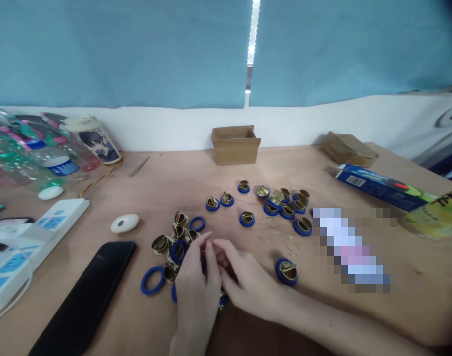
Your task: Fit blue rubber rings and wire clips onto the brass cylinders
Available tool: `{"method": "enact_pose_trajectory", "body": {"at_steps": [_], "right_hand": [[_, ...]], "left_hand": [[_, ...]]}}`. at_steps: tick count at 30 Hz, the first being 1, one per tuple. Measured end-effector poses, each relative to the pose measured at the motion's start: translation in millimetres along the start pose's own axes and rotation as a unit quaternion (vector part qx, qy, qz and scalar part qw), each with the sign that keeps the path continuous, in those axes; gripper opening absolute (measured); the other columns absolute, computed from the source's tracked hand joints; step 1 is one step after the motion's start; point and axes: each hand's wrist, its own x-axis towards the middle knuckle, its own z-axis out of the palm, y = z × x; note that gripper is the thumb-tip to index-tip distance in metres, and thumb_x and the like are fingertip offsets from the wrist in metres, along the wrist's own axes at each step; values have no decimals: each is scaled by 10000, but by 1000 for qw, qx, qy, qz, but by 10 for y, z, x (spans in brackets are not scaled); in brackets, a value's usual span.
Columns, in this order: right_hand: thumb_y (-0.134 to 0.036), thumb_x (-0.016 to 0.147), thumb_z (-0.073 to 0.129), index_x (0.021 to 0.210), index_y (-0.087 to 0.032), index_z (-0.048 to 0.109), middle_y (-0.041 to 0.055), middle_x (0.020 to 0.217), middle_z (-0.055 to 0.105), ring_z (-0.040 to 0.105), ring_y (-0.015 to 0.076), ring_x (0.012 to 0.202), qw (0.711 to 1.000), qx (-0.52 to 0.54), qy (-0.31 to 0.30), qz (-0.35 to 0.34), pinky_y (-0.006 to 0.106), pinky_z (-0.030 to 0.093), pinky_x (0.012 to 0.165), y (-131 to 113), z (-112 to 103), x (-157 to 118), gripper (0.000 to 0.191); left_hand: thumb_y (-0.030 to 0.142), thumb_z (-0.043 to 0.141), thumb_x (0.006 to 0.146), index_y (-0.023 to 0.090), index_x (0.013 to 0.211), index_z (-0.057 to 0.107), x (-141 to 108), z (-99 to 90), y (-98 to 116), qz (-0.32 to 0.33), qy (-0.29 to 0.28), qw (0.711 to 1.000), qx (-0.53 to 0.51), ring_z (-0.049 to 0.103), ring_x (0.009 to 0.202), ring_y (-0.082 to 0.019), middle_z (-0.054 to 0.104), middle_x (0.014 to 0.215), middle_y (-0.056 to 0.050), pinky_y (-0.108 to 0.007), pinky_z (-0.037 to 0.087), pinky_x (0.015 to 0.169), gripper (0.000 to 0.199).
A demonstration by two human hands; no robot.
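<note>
My left hand (pixel 199 277) and my right hand (pixel 242 279) meet at the fingertips near the front of the table. Their fingers are closed round a small item, mostly hidden, with a bit of dark blue showing between them. Just left of my left hand lie several brass-coloured round pieces (pixel 161 244) with bars across them, and loose blue rings (pixel 152 280). Beyond my right hand sit several brass pieces set in blue rings (pixel 247 218). Another such piece (pixel 287 272) lies right of my right hand. Thin wire loops (pixel 292 245) rest nearby.
A black phone (pixel 87 296), a white oval device (pixel 125 223) and a power strip (pixel 36 247) lie left. An open cardboard box (pixel 236 150) stands at the back. Plastic bottles (pixel 59 163) fill the back left. A blue box (pixel 381 185) and a yellow bag (pixel 436 217) are right.
</note>
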Motion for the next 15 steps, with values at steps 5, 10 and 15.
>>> {"method": "enact_pose_trajectory", "body": {"at_steps": [5, 10, 15], "right_hand": [[-78, 804, 509, 1044, -218, 496, -5, 887, 621, 611, 148, 755, 995, -96, -10, 31, 265, 486, 688, -40, -138, -43, 279], [-212, 731, 642, 902, -206, 534, -1, 900, 599, 568, 157, 777, 977, -170, -123, -31, 264, 440, 683, -56, -256, -63, 203], [-206, 770, 578, 782, -186, 543, 3, 814, 545, 515, 139, 675, 960, -227, -152, -63, 262, 389, 590, -33, -196, -65, 42]], "left_hand": [[312, 381, 981, 204, 1092, 613, 29, -7, 39, 10, 76, 994, 77, 698, 807, -225, 722, 897, -65, -335, 534, 746, 278], [327, 393, 958, 223, 1064, 605, 56, -28, 50, -53, 34, 993, 101, 677, 670, -229, 706, 750, -30, -310, 471, 626, 259], [390, 372, 973, 230, 1045, 603, 60, -49, 43, -92, 2, 994, 54, 655, 636, -215, 683, 694, -12, -296, 453, 612, 290]]}}
